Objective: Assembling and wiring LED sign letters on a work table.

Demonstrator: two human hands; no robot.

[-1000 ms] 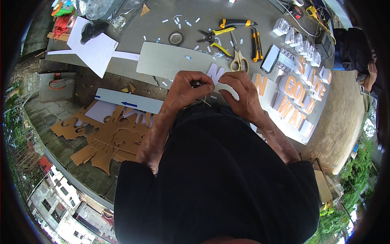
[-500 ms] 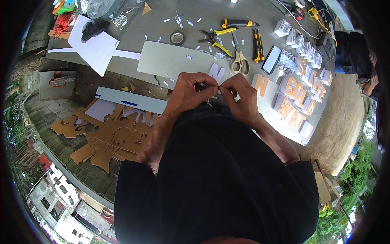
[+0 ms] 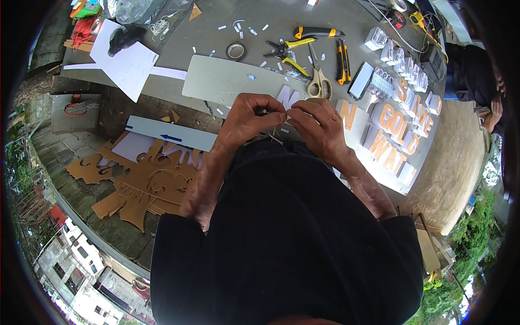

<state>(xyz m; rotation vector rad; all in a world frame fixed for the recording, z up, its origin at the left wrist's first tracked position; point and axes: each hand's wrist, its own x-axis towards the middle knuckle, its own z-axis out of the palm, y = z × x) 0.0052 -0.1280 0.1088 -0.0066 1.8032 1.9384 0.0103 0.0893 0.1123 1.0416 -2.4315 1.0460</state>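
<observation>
Just beyond my torso, my left hand [image 3: 250, 116] and my right hand [image 3: 320, 129] come together with fingertips pinched. A thin pale wire [image 3: 275, 134] trails below the left fingers. The small joint between the fingertips is mostly hidden. Right beyond the fingertips lies a white letter-shaped piece [image 3: 288, 96], partly on a flat grey panel [image 3: 216, 78]. Scissors with beige handles [image 3: 318, 86] rest past my right hand. Close to its right side is an orange-faced letter [image 3: 346, 114] on a white board.
Wire strippers [image 3: 281, 50], yellow-black cutters [image 3: 342, 62], a phone [image 3: 361, 79], black tape [image 3: 235, 51] and small LED-like scraps lie on the grey table. Several channel letters [image 3: 403, 124] stand at right. Brown cut-out sheets [image 3: 146, 181] lie low at left. Another person [image 3: 471, 70] is at far right.
My right fingers have curled over and turned inward at the meeting point. My left fingers have shifted slightly, and both hands remain close together.
</observation>
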